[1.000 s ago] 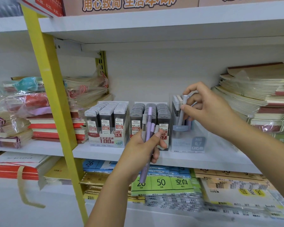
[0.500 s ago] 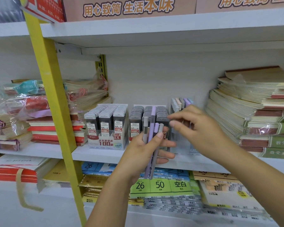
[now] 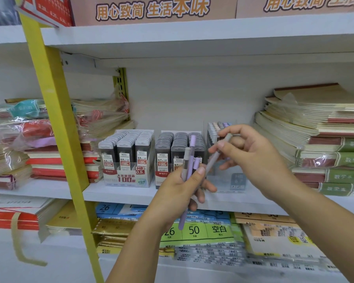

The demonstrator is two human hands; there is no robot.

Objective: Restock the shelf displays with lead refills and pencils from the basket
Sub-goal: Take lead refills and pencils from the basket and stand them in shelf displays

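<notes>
My left hand (image 3: 181, 187) grips a small bundle of purple and grey pencils (image 3: 190, 158), tips down, in front of the shelf. My right hand (image 3: 251, 158) pinches one grey pencil (image 3: 217, 155) and holds it tilted just right of the bundle. Behind my right hand stands a clear pencil display box (image 3: 223, 127) with several pastel pencil caps showing. Two boxes of lead refills sit left of it: the 0.5 box (image 3: 127, 158) and the 0.7 box (image 3: 172, 154). No basket is in view.
A yellow upright post (image 3: 57, 127) crosses the left side. Stacks of notebooks (image 3: 319, 135) fill the shelf on the right, wrapped notebooks (image 3: 29, 135) on the left. The white shelf edge (image 3: 119, 194) runs below the boxes, with packs of paper (image 3: 194, 231) on the lower shelf.
My right hand left the pencil display box, came back to the bundle and now pinches one grey pencil drawn from it. My left hand has stayed roughly in place.
</notes>
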